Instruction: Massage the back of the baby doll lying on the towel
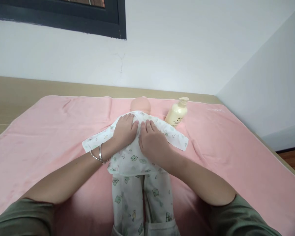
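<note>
A baby doll [140, 105] lies stretched out on a pink blanket [71, 114], its head at the far end. It wears a white printed top [134, 160] with long sleeves spread to both sides and matching trousers [127, 200]. My left hand [125, 130] rests flat on the left of the doll's upper body, fingers pointing away from me. On the right of the chest lies my right hand [152, 141], fingers extended and lying on the cloth. Neither hand grips anything. The doll's own hands and feet are hidden.
A cream pump bottle [177, 113] stands tilted on the blanket beyond the right sleeve. Behind the blanket runs a wooden surface edge [88, 89] against a white wall [177, 49]. A dark window frame [88, 23] is at the upper left.
</note>
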{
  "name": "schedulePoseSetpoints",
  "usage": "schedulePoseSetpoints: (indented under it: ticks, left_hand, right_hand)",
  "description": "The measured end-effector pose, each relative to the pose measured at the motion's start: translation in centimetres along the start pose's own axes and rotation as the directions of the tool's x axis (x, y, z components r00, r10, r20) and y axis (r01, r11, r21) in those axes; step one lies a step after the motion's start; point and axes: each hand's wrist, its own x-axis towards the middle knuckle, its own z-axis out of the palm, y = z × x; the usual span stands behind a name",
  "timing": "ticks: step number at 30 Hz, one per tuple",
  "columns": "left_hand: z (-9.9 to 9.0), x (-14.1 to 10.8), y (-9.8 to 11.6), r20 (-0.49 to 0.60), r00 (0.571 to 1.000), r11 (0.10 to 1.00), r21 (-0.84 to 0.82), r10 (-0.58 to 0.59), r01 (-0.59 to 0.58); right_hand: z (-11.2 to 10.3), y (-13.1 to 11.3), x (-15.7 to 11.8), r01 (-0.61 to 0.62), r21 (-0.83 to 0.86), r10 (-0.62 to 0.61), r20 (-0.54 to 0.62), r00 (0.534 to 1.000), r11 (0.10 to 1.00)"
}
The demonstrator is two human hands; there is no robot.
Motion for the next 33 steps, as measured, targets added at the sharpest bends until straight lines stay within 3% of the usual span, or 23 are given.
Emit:
schedulePoseSetpoints:
  ticks: [3, 6, 10, 16, 20, 24, 28, 33]
  left_hand:
    - [0.0, -0.5, 0.3, -0.034, 0.999, 0.996, 0.083, 0.039, -0.036]
    - [-0.1, -1.6, 1.1, -0.058, 0.994, 0.983, 0.163, 0.094, -0.084]
    - [-0.4, -3.2, 2.4, -0.048, 0.99, 0.973, 0.195, 0.134, -0.123]
    - [-0.5, -2.1, 1.4, -0.025, 0.986, 0.981, 0.105, 0.167, -0.163]
    - [-0.4, -0.3, 0.1, 0.039, 0.995, 0.995, 0.044, 0.092, -0.093]
    - [0.1, -0.6, 0.1, -0.005, 0.997, 0.992, 0.099, 0.083, -0.082]
    - [0.6, -2.2, 1.0, -0.059, 0.988, 0.98, 0.151, 0.142, -0.132]
    - [0.4, -2.5, 1.3, -0.069, 0.978, 0.978, 0.088, 0.197, -0.19]
  right_hand:
    - [-0.4, 0.6, 0.8, 0.002, 0.075, -0.003, 0.015, 1.0, 0.997]
    - [0.0, 2.5, 2.8, -0.074, 0.162, 0.072, 0.014, 0.997, 0.984]
    - [0.6, 4.3, 4.5, -0.116, 0.162, 0.109, 0.049, 0.993, 0.98]
    - [0.4, 2.4, 2.6, -0.05, 0.02, 0.05, -0.001, 0.999, 0.999]
    - [0.2, 0.7, 1.2, -0.045, -0.064, 0.042, -0.052, 0.998, 0.997]
    - [0.2, 1.6, 2.2, -0.015, 0.027, 0.017, -0.051, 0.999, 1.0]
    - [0.0, 3.6, 3.9, -0.088, 0.168, 0.083, 0.036, 0.996, 0.982]
    - [0.4, 3.9, 4.0, -0.064, 0.115, 0.063, 0.011, 0.998, 0.991]
